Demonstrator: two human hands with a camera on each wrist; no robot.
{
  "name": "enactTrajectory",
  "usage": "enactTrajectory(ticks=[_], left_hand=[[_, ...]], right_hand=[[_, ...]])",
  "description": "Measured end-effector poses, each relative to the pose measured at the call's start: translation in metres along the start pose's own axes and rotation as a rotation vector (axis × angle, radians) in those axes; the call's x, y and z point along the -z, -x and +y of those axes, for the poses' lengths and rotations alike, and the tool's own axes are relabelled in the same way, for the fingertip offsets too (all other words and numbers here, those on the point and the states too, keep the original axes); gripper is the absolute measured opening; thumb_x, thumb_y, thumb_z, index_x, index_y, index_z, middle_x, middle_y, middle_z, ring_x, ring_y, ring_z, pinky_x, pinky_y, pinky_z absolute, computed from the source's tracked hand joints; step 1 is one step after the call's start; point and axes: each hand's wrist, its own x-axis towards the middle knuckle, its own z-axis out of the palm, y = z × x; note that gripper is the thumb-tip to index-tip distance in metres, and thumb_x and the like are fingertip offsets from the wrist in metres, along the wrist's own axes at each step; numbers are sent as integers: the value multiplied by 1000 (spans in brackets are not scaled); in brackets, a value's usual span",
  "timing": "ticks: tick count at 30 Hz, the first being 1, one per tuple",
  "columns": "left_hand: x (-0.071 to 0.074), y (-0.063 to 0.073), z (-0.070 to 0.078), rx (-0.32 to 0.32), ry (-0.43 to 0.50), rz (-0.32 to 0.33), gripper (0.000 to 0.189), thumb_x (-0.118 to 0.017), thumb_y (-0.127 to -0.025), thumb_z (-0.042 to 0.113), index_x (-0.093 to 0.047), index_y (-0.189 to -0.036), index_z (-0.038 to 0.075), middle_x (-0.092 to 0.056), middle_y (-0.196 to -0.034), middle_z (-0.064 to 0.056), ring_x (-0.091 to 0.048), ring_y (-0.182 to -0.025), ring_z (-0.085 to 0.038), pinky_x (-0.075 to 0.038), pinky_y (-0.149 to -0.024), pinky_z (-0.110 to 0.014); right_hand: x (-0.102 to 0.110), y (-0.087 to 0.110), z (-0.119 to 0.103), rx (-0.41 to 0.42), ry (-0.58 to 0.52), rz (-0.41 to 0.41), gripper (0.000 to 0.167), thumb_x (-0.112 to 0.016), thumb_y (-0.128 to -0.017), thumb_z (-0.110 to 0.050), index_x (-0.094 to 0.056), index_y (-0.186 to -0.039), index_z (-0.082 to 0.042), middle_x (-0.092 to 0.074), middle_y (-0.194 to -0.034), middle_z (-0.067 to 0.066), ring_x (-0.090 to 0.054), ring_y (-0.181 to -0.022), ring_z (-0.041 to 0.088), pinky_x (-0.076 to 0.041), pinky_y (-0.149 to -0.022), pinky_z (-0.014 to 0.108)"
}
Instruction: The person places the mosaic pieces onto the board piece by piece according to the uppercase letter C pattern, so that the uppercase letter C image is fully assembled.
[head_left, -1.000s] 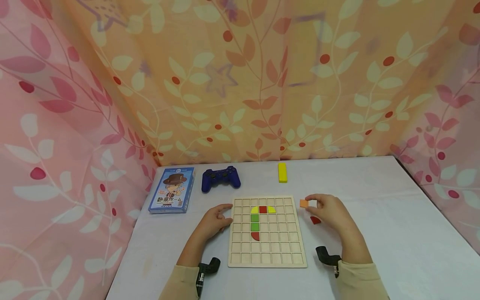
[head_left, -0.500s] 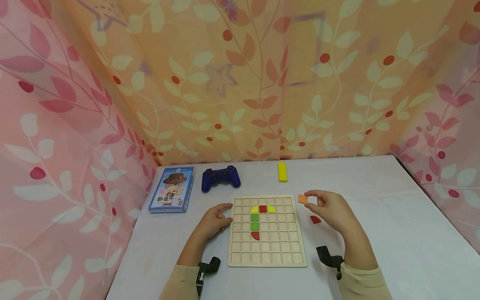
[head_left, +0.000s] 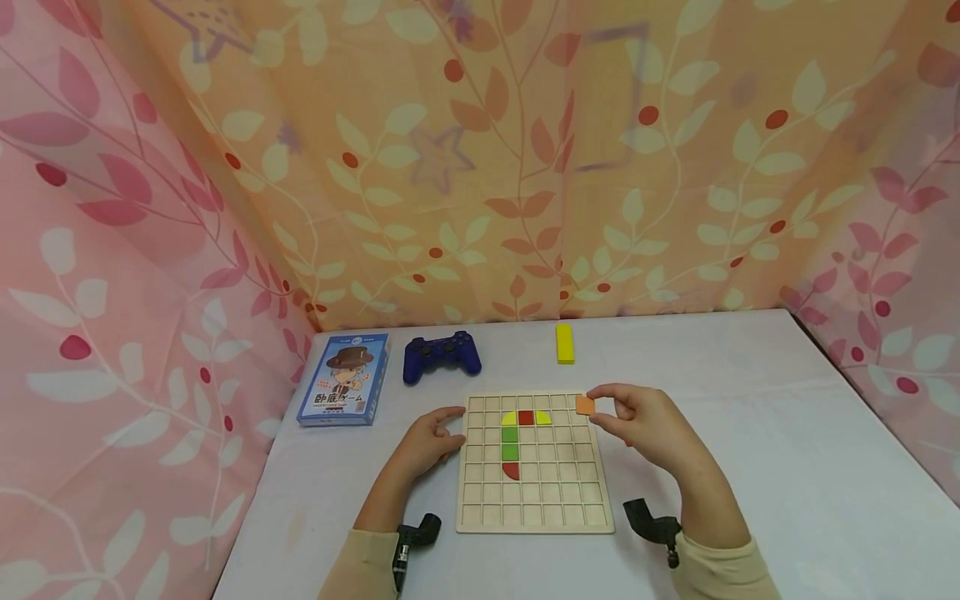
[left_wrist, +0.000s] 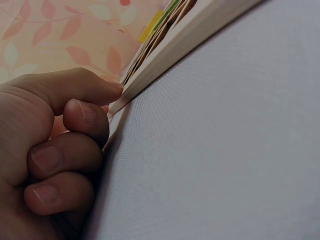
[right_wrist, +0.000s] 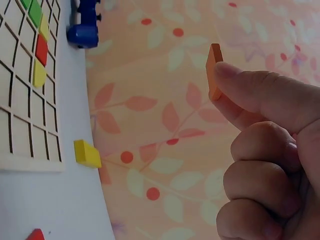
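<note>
In the head view my left hand touches the left edge of a wooden grid board with thumb and index finger spread apart. Its other fingers are curled, as the left wrist view shows. My right hand pinches an orange square tile between thumb and index finger, above the board's upper right corner. Set in the board are a red square tile between two yellow quarter-round tiles, two green square tiles and a red quarter-round tile. A red piece lies right of the board, mostly hidden by my right hand in the head view.
A blue game box and a dark blue game controller lie at the back left of the white-covered table. A yellow block lies behind the board. Patterned curtains surround the table's back and sides.
My right hand has lifted the orange tile and brought it leftward, from beside the board to over its upper right corner. The left hand keeps its place at the board's edge.
</note>
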Motion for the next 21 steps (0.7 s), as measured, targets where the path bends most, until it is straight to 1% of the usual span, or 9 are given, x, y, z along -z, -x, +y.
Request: enactTrajectory(ticks=[4,8,11,16,21], left_hand=[[0,0,1,7,2,3,56,-76,-91,12,-59,-144,11,-50,-53,1,-42,-45,-12,-34,-46,-26],[0,0,0,6,5,2,55,-76,-91,12,-60,-144,11,-49,-53,2,-42,-44,-12,-34,-46,-25],[0,0,1,3,4,2,55,-76,-91,12,-60,-144,10,-50,-53,2,-42,-44,-11,-34,-45,-25],[0,0,1,5,-4,0,56,-76,-91,12,-59,-144,11,-50,-53,2,-42,-44,-11,-34,-45,-25],[0,0,0,3,-6,1,55,-76,-92,13,-59,-144,11,-50,-53,2,-42,-45,-11,-34,-46,-25]], right_hand=[[-9,-1,-4,48,7,-20,28,-81,-89,-18,-74,-115,-14,-31,-61,-6,-33,-57,12,-32,-53,28],[-19,-1,-8,65,-17,-65,27,-82,-89,-20,-75,-114,-16,-31,-62,-7,-32,-56,11,-31,-51,27],[-28,-3,-11,87,-28,-106,25,-83,-88,-19,-74,-112,-16,-32,-62,-7,-32,-57,10,-30,-51,27],[-45,-4,-16,145,22,-161,23,-84,-86,-18,-74,-106,-18,-34,-62,-9,-34,-56,7,-31,-53,26],[-61,-5,-19,173,71,-194,23,-87,-83,-21,-74,-102,-21,-35,-60,-10,-34,-54,6,-31,-53,25]])
